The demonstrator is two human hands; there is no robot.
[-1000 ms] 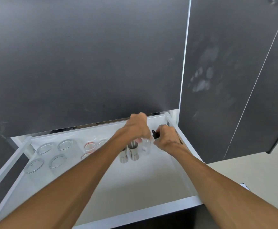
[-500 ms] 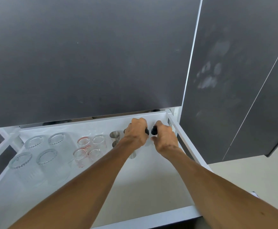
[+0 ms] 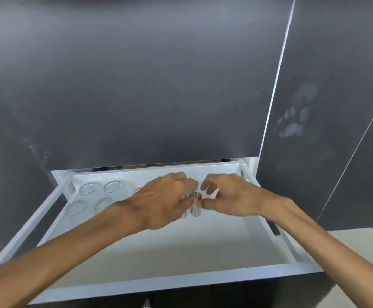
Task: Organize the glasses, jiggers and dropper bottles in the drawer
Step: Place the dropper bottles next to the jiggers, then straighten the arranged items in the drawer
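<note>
The white drawer is pulled open below me. Several steel jiggers stand in its middle rear. My left hand lies over them, fingers curled around the top of one jigger. Just to the right, my right hand hovers with fingers spread, its thumb tip touching the front jigger. Several large clear glasses stand upside down in the rear left corner. A small glass with red marks peeks out behind my left wrist. No dropper bottle shows; my hands hide that area.
Dark cabinet fronts rise directly behind the drawer, and a tall dark door stands to the right. The drawer's right rail runs alongside my right forearm. The front half of the drawer floor is bare white.
Both hands have left the black-capped dropper bottles at the rear right and shifted left and nearer, onto the jiggers. My right hand has opened. The view has shifted too.
</note>
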